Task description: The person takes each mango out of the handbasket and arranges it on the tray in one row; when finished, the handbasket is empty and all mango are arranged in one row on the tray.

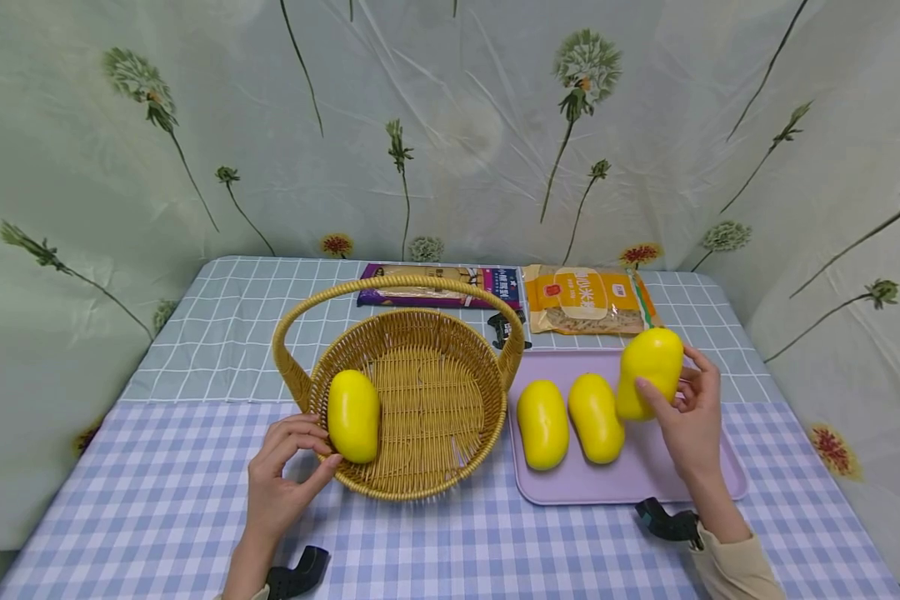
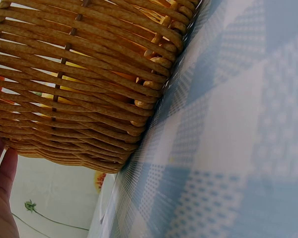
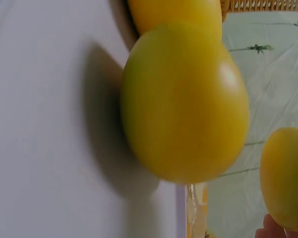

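My right hand point(image 1: 692, 417) grips a yellow mango point(image 1: 651, 372) between thumb and fingers, over the right part of a lilac tray point(image 1: 645, 487). Two more mangoes, one at the left point(image 1: 543, 425) and one in the middle point(image 1: 596, 418), lie side by side on the tray. In the right wrist view the held mango point(image 3: 288, 178) is raised off the tray, with a lying mango point(image 3: 184, 104) large in front. My left hand point(image 1: 288, 467) holds the near-left rim of a round wicker basket point(image 1: 427, 417). Inside, against that rim, rests another mango point(image 1: 354, 417).
Behind the basket lies a purple food packet point(image 1: 438, 286), and an orange-and-yellow bag point(image 1: 588, 300) lies behind the tray. A small black item point(image 1: 501, 329) shows past the basket's tall arched handle point(image 1: 397, 283). A checked cloth point(image 1: 157, 483) covers the table; a flower-print curtain hangs behind.
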`<action>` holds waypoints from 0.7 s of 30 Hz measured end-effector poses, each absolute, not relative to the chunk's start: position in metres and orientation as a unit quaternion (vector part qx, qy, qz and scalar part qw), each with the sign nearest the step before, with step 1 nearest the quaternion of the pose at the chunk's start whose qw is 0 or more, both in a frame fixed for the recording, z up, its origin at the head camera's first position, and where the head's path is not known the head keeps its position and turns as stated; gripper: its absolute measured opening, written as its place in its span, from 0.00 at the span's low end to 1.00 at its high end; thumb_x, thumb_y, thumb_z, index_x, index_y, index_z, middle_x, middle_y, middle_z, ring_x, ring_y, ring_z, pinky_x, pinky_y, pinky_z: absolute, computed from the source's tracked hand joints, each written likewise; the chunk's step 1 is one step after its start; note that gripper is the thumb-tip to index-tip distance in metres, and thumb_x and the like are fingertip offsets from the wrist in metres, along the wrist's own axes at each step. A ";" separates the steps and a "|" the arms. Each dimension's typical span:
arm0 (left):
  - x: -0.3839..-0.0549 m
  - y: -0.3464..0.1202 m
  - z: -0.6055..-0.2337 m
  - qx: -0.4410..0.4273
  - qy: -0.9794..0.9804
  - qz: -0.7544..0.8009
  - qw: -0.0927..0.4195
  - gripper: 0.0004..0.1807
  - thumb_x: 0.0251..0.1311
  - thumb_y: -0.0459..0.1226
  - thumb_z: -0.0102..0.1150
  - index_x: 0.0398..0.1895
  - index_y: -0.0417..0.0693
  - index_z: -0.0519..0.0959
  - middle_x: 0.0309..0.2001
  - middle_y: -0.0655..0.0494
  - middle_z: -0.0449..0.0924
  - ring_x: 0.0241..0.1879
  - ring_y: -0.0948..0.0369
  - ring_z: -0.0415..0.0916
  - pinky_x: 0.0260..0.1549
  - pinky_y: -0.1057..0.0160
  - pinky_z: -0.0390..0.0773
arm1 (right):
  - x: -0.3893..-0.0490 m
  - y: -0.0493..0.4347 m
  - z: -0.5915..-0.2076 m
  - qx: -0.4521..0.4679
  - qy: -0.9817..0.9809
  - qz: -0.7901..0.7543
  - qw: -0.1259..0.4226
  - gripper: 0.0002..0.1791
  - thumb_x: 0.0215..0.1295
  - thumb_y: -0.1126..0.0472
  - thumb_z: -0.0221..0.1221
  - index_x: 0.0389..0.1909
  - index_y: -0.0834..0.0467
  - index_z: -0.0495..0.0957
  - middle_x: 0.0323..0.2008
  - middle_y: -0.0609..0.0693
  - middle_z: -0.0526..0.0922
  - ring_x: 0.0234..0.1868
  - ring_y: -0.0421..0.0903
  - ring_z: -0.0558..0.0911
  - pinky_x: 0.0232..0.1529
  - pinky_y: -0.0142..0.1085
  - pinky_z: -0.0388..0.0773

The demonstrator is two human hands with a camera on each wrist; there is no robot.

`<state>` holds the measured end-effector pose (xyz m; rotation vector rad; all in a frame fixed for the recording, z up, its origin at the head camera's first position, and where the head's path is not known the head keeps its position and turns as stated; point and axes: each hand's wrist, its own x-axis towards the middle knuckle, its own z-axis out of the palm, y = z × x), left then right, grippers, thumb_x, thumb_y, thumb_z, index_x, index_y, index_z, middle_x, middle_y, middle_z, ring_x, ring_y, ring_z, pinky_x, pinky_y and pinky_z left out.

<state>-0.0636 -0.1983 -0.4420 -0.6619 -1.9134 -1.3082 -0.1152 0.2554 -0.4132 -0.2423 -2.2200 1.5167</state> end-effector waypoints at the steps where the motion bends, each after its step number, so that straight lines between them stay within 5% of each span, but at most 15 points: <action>1: -0.064 -0.198 -0.442 -0.257 -0.741 -0.507 0.358 0.10 0.49 0.35 0.72 0.24 0.40 0.79 0.32 0.42 0.78 0.45 0.48 0.72 0.54 0.62 0.68 | -0.116 0.257 -0.414 -0.092 -0.804 0.546 0.218 0.37 0.60 0.66 0.63 0.68 0.49 0.59 0.43 0.45 0.66 0.39 0.42 0.70 0.36 0.21 0.69; 21: -0.064 -0.199 -0.443 -0.253 -0.745 -0.503 0.359 0.11 0.49 0.36 0.72 0.23 0.41 0.79 0.32 0.43 0.78 0.45 0.49 0.72 0.54 0.63 0.68 | -0.118 0.285 -0.435 -0.116 -0.837 0.506 0.172 0.36 0.61 0.57 0.63 0.68 0.50 0.59 0.41 0.47 0.67 0.36 0.41 0.66 0.31 0.23 0.66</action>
